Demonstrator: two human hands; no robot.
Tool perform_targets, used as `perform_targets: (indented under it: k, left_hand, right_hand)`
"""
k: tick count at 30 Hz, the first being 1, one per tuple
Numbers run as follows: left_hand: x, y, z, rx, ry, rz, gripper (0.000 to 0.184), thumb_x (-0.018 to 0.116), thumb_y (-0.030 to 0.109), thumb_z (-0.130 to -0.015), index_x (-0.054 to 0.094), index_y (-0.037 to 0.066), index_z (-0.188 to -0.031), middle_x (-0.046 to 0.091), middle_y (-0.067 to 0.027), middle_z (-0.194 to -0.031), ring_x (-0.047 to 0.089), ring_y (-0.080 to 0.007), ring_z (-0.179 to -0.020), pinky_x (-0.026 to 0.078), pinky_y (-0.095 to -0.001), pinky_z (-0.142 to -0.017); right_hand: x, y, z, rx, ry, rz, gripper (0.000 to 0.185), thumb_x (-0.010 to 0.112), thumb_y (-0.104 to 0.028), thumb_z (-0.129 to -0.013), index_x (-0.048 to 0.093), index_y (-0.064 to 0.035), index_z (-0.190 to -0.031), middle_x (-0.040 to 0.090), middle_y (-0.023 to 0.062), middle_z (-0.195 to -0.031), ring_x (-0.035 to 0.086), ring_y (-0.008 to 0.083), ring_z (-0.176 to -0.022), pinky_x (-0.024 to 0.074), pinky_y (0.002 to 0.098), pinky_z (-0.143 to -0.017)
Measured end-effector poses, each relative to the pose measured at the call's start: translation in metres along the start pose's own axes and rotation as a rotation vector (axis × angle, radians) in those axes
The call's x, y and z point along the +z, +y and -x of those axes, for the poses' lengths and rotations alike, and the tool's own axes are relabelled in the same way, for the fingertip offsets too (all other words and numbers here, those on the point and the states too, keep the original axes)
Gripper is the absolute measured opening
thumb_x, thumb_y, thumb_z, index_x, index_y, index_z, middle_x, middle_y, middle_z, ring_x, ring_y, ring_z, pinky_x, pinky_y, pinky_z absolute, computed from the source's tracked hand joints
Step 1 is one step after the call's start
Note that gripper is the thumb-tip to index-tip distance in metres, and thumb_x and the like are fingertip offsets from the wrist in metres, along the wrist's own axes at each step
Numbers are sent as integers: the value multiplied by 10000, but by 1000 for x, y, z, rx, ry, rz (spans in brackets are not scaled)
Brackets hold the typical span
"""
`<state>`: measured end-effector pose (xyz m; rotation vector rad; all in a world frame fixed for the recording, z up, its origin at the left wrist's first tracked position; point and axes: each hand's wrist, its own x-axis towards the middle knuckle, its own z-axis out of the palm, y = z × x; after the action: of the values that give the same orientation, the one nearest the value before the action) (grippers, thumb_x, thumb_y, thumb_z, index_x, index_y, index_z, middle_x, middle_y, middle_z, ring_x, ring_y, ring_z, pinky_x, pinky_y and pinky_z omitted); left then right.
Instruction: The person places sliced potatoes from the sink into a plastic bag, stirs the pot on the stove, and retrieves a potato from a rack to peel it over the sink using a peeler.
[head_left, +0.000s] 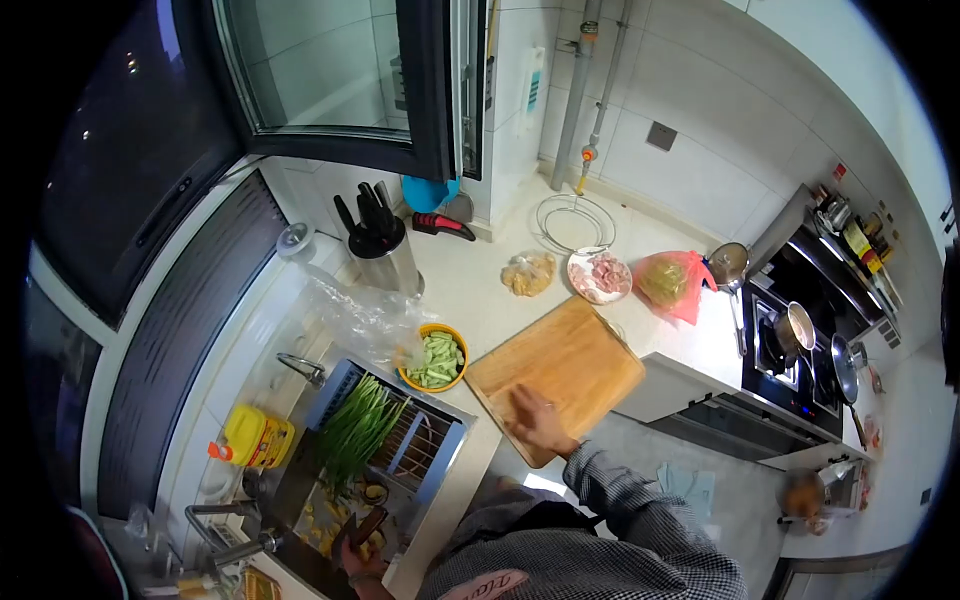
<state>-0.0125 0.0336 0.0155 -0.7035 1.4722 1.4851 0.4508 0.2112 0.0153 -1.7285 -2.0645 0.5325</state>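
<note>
My right hand rests on the lower left part of a wooden cutting board, its fingers spread. My left hand is low over the sink, its fingers wrapped round the brown handle of a tool whose other end I cannot make out. Green stalks lie across a blue-grey rack above it. Yellowish scraps are in the sink. A yellow bowl of cut green pieces stands left of the board. Behind the board is a plate of raw meat.
A knife block and a clear plastic bag stand at the back left. A pink bag lies right of the meat. Pans sit on the stove. An open window hangs over the counter.
</note>
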Motion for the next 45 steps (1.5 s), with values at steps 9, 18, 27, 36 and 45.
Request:
perform_targets:
  k: [9,18,27,36,45]
  left_hand:
    - [-16,-11,-50,61,-20,33,313,510,386,-946,550,82,-1010,591,-72,-892,571,-177,-730,451,-279,-540]
    - [26,-29,14,82,0,87,277,496,305,-954,565,39,-982,611,-101,-808,584,-221,-649,478,-261,-487]
    - [20,-38,-13,318,151,-17,289,603,311,-895,590,55,-1030,639,-119,-791,620,-279,-666,519,-342,-530]
    - [170,-115,56,1053,-554,-1156,388,655,349,-850,641,-34,-907,638,-103,-774,589,-202,-706,451,-369,-654]
    - [337,-274,68,468,-1119,-1078,511,601,396,-921,500,41,-1275,599,-45,-1051,556,-144,-940,448,-272,-844]
  right_hand:
    - [-24,70,44,1348,258,-1337,423,498,-305,-892,480,-15,-1200,615,122,-1044,580,275,-1006,490,413,-761]
    - [0,81,-6,1176,-226,-1681,443,424,-269,-929,338,-2,-1271,498,195,-1133,549,334,-985,507,477,-850]
    - [-51,20,-52,553,-1005,-1083,593,396,-464,-987,399,-42,-1404,534,160,-1313,558,235,-1156,452,382,-982]
    - [-89,-106,-62,-187,-963,-665,829,436,-670,-895,392,-23,-1413,567,183,-1260,552,275,-1145,433,373,-955]
    - [-109,6,-34,244,-160,-578,324,540,-186,-906,557,14,-1160,601,111,-721,555,181,-546,459,336,-518]
